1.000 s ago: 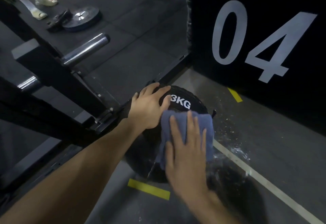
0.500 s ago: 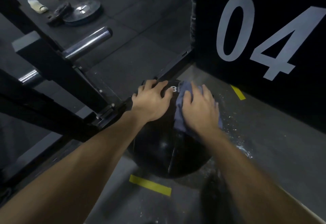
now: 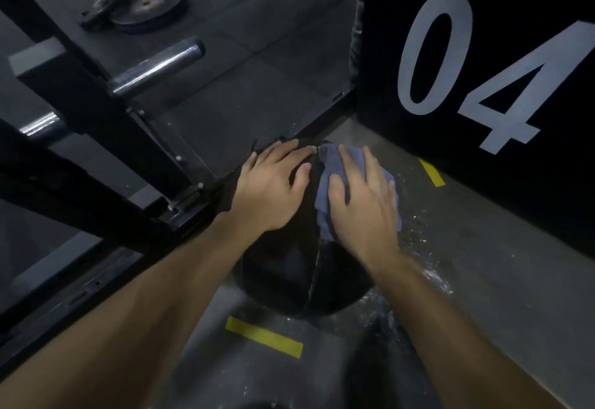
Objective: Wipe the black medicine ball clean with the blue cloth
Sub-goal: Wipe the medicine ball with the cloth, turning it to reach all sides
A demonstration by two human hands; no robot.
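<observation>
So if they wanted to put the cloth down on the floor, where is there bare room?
Bare grey floor lies right of the ball, up to the black box marked 04, though it looks wet close in. More lies beyond the near yellow tape. Left is crowded: the black rack sits against the ball.

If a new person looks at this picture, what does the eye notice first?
First, the large white "04" on the black wall at upper right. Then, at centre, the black medicine ball on the floor: the left hand rests on it, and the right hand presses the blue cloth on its top.
</observation>
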